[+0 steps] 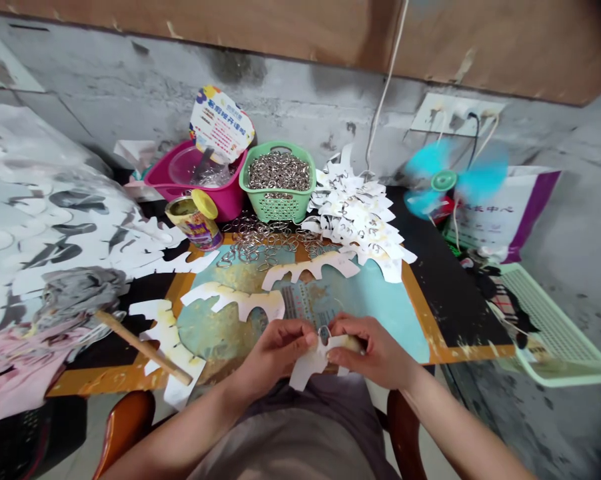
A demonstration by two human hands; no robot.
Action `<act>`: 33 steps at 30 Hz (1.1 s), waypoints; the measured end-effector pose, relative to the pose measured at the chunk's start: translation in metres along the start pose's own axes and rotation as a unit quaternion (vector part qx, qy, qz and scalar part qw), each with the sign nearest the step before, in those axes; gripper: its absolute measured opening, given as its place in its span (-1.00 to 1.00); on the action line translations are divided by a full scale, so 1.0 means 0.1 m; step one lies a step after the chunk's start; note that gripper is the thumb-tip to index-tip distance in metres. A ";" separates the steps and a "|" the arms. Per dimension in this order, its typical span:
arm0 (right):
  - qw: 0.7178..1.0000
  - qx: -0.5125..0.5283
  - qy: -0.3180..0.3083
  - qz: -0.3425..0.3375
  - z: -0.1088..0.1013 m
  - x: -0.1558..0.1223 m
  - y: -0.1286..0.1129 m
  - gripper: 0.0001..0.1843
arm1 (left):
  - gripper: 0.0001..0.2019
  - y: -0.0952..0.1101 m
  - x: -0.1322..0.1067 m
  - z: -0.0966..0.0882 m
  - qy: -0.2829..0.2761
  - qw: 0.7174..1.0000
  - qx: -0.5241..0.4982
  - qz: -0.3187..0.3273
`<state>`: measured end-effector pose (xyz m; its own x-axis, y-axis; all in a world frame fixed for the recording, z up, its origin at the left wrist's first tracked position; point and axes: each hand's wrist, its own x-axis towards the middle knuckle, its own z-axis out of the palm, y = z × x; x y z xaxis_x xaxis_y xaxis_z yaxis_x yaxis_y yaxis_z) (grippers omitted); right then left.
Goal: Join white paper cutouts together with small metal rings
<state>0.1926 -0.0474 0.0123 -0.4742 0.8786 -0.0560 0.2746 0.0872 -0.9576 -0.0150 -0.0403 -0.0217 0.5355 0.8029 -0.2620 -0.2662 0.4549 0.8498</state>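
Note:
My left hand [275,353] and my right hand [370,350] meet in front of me above a worn teal-and-orange board [380,313]. Between their fingertips they pinch a white scalloped cut-out [313,363]. A small metal ring [324,335] stands at its top edge, partly hidden by my fingers. Just beyond my hands lie two more white cut-outs [310,267] [235,300], and a third [168,347] lies to the left under a wooden stick [143,347]. Loose metal rings [260,243] lie in a heap at the board's far edge.
A green plastic basket [279,207] full of metal rings stands beside a pink tub [195,190] and a can [194,219] with a yellow lid. A pile of white cut-outs [355,213] lies to the right. A spinning fan [450,177] stands behind it, and cloth [25,360] lies at left.

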 end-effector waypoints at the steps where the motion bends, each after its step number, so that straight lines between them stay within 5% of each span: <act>1: 1.000 0.010 0.013 0.005 0.02 -0.01 0.03 -0.68 | -0.60 -0.01 0.00 -0.01 0.004 1.000 -0.011 0.017; 5: 0.998 0.023 0.057 0.016 0.09 -0.03 0.12 -0.68 | -0.49 0.06 -0.02 0.01 0.011 0.989 0.106 0.103; 8: 0.998 0.018 0.059 -0.001 0.07 -0.04 0.13 -0.63 | -0.58 0.14 -0.04 0.06 0.040 0.959 0.260 0.105; 12: 0.996 0.013 0.081 -0.043 -0.05 -0.03 0.06 -0.60 | -0.56 0.17 -0.04 0.10 0.042 0.943 0.313 0.107; 16: 0.995 -0.006 0.089 -0.041 -0.07 0.06 -0.05 -0.79 | -0.59 0.18 -0.04 0.12 0.023 0.940 0.325 0.104; 25: 0.972 0.213 0.092 0.044 0.05 0.17 0.10 -0.64 | -0.60 0.10 -0.02 0.08 0.037 0.966 0.229 0.118; 29: 0.979 0.189 0.071 0.023 -0.09 0.27 0.06 -0.55 | -0.55 0.11 0.07 -0.01 0.032 0.964 0.245 0.099; 33: 0.992 0.108 0.067 0.012 -0.12 0.42 0.00 -0.73 | -0.48 -0.02 0.14 -0.13 0.095 0.978 0.142 0.116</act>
<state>0.1823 -0.0051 0.0135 -0.3498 0.9352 -0.0544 0.0915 -0.0236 -0.9955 -0.0180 -0.0251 -0.0332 0.3221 0.9409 -0.1043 -0.1148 0.1481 0.9823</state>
